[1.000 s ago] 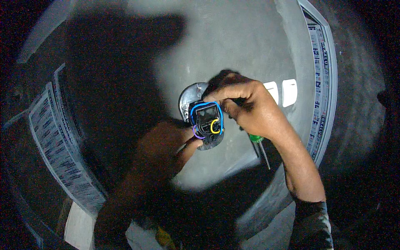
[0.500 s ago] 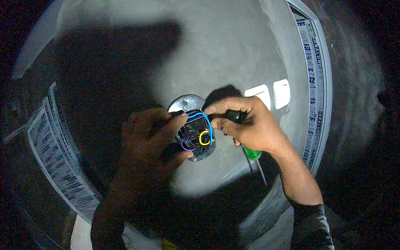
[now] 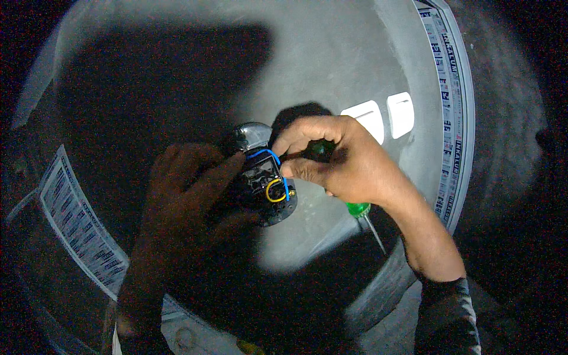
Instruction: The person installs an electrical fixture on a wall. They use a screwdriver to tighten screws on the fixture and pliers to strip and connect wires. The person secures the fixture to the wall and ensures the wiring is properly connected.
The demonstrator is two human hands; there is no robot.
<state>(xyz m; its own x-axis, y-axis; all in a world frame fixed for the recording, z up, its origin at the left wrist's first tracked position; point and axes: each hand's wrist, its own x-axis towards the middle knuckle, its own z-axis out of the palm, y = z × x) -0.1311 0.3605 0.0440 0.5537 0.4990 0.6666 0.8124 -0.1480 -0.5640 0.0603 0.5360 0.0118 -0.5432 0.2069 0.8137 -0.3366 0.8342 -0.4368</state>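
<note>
Grey plaster [image 3: 331, 59] is partly shadowed behind the wired fitting [image 3: 258, 171]. At its left edge, the left hand [image 3: 198, 186] is placed, grip unclear; to its right, a green screwdriver [image 3: 358, 209] is gripped by the right hand [image 3: 358, 160], near the blue wire [image 3: 287, 190].

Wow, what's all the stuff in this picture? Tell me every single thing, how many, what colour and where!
Wired fitting: one, black, in the middle
Rounded plate: one, silvery, behind the fitting
Blue wire: one, blue, looping over the fitting
Yellow wire: one, yellow, curled on the fitting
Screwdriver: one, green handle, in the right hand
Rounded patches: two, bright white, beyond the right hand
Printed strips: two, whitish with dark print, far left and far right
Big surface: one, grey, behind everything
Unclear thing: one, yellowish, bottom edge
Left hand: one, in shadow, at the fitting
Right hand: one, beside the blue wire
</note>
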